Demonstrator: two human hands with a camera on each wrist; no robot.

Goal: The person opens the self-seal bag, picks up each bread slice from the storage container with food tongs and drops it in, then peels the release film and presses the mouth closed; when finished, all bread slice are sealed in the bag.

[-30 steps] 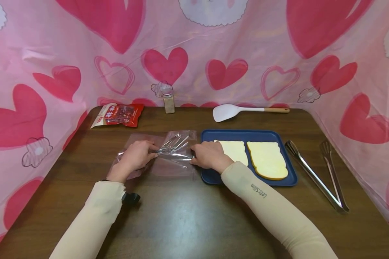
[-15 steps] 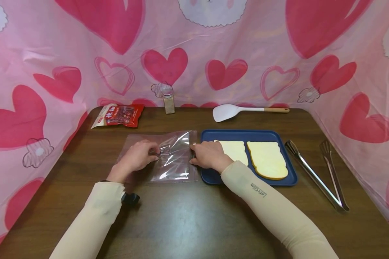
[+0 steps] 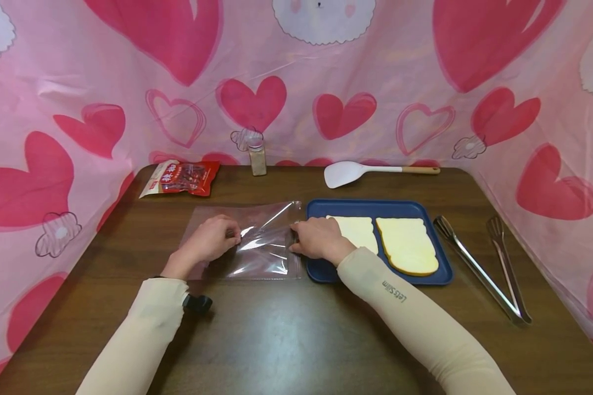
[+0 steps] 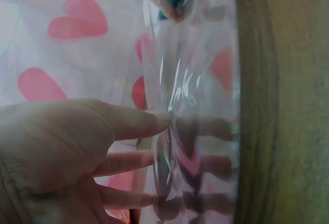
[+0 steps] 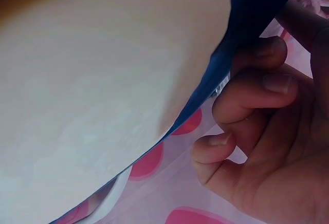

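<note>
A clear plastic bag (image 3: 262,249) lies flat on the table between the two hands, with shiny creases across its middle. My left hand (image 3: 211,238) is over the left part of the bag. In the left wrist view its thumb and fingers are fairly straight, and their tips touch the clear film (image 4: 205,70). My right hand (image 3: 318,237) pinches the bag's right edge; in the right wrist view its outer fingers (image 5: 257,93) are curled. The right hand partly covers a slice of bread (image 3: 356,229) on the blue tray (image 3: 365,206).
A second bread slice (image 3: 407,246) lies on the tray's right half. Metal tongs (image 3: 479,269) lie spread at the right. Along the back are a white spatula (image 3: 346,174), a glass spice jar (image 3: 258,159) and a red packet of dried chillies (image 3: 185,178).
The left hand has loosened from the gathered film. The bag has spread from a bunched shape to a flatter one, while the right hand stays at its right edge.
</note>
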